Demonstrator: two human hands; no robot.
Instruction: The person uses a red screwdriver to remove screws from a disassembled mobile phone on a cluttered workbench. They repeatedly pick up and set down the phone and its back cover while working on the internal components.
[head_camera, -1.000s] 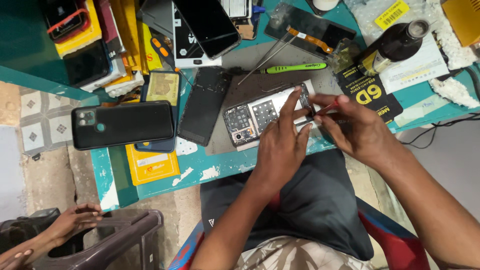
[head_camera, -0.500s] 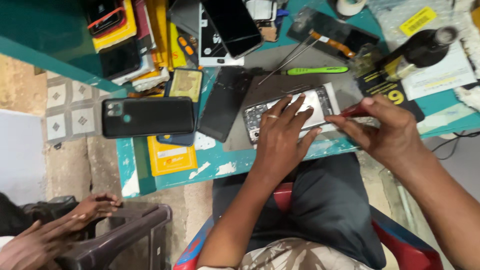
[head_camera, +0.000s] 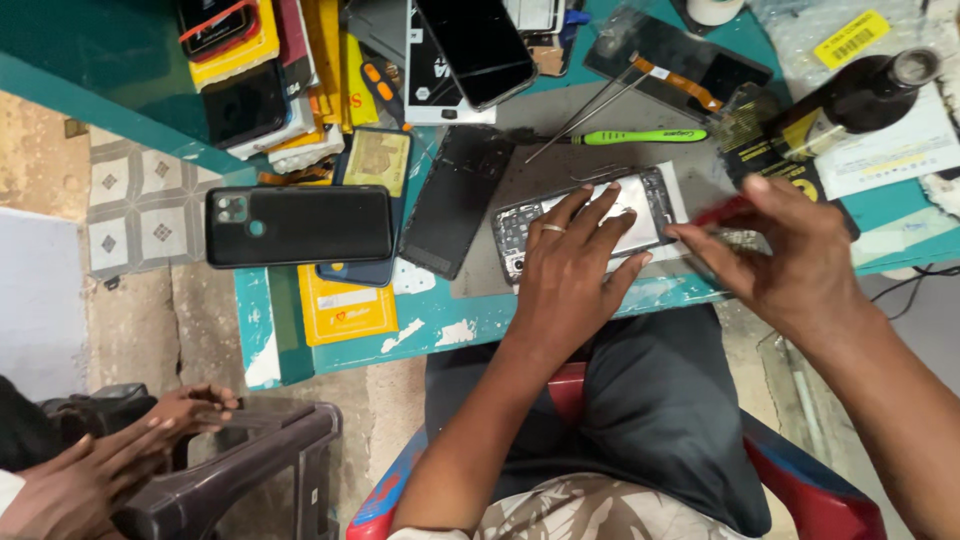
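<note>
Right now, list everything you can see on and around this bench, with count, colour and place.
opened phone: one, grey and white insides, on the mat under the left hand
grey mat: one, mid bench
black phone: one, camera side up, left bench edge
dark back panel: one, black, left of the opened phone
green screwdriver: one, above the opened phone
dark bottle: one, upper right
yellow packets: several, left half of bench
teal bench: one, paint chipped
plastic stool: one, dark, lower left
another person's hands: two, lower left
left hand: flat on the opened phone
right hand: grip on a red-handled tool
</note>
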